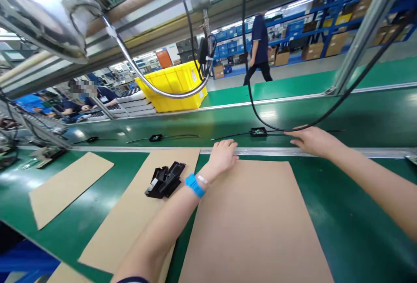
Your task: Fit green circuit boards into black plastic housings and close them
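Wired module (pixel 259 132): oblong black casing, open on top, green board inside, thin dark leads at both ends; lies on the belt between the two hands.

Cardboard sheets (pixel 257 222): flat, smooth, brown; three in main view on the glossy green worktop (pixel 348 213).

Black parts (pixel 165 180): angular, ribbed plastic, heaped on the middle sheet; number unclear.

Left hand (pixel 223 157): fingers curled at the nearest sheet's far edge; any grip cannot be told. Blue wristband (pixel 194 185), one.

Right hand (pixel 311 138): fingers loosely bent at the module's right lead; whether pinching it cannot be told.

Metal rail (pixel 293 151): straight, one.

Green belt (pixel 224 118): smooth; three modules in a row.

Yellow bin (pixel 172 81): plastic, one; contents hidden.

Blue racks (pixel 326 39): hold cardboard boxes (pixel 337 44).
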A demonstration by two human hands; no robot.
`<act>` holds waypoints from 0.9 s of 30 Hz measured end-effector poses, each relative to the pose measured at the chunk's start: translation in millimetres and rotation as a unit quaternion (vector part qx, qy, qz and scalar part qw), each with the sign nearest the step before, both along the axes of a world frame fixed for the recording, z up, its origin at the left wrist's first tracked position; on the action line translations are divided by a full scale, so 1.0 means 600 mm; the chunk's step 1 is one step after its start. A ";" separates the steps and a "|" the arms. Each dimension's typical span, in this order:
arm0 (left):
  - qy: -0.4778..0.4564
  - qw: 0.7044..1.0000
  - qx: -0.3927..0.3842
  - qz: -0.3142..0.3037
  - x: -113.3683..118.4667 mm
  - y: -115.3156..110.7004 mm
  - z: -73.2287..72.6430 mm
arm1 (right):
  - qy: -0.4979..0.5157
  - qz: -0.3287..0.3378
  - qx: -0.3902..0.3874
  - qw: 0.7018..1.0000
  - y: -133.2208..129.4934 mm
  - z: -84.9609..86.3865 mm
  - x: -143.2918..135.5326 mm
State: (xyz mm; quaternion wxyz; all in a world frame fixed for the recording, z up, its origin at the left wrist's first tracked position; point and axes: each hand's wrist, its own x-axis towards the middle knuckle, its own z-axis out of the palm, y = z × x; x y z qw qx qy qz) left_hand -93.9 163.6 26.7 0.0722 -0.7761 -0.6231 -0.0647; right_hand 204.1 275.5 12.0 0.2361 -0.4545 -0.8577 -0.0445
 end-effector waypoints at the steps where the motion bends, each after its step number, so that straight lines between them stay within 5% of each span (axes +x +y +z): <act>1: -0.010 1.000 -0.006 0.001 -0.025 -0.039 -0.004 | -0.013 0.046 -0.021 0.999 -0.021 -0.014 -0.010; 5: -0.067 0.993 0.011 0.098 -0.160 -0.194 0.001 | -0.044 0.214 -0.090 0.972 -0.134 -0.047 -0.085; 9: -0.152 0.968 0.047 0.192 -0.252 -0.274 -0.013 | -0.014 0.348 -0.151 0.925 -0.220 -0.043 -0.247; 13: -0.270 0.938 0.077 0.204 -0.259 -0.304 -0.042 | -0.011 0.379 -0.157 0.912 -0.237 -0.027 -0.432; 17: -0.413 0.879 0.102 0.217 -0.239 -0.336 -0.048 | 0.008 0.377 -0.186 0.907 -0.229 -0.021 -0.533; 22: -0.612 0.766 0.017 0.196 -0.206 -0.383 -0.038 | 0.071 0.381 -0.295 0.873 -0.235 -0.027 -0.516; 27: -0.708 0.686 -0.099 0.138 -0.151 -0.391 -0.038 | 0.178 0.362 -0.452 0.796 -0.264 -0.034 -0.372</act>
